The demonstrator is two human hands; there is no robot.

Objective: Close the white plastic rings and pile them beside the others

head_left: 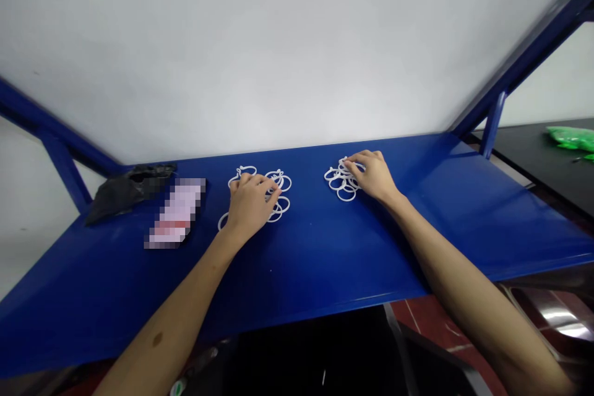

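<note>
The left hand [250, 201] is loosely curled over the left group of white rings [278, 182], thumb a little apart from the index finger; whether it grips one cannot be told. The right hand [369, 173] has its fingertips drawn close together at the right group of white rings [343, 184]; a firm hold cannot be made out. The rings overlap and may snag, so a light pinch on one rim, lifted clear before moving sideways, should serve best. Between the groups lies a bare strip of the blue bench [315, 247], with wider room near and to the right. The wall [288, 55] limits far reach; a black bag [123, 192] and a pixelated pale item [179, 210] crowd the left.
</note>
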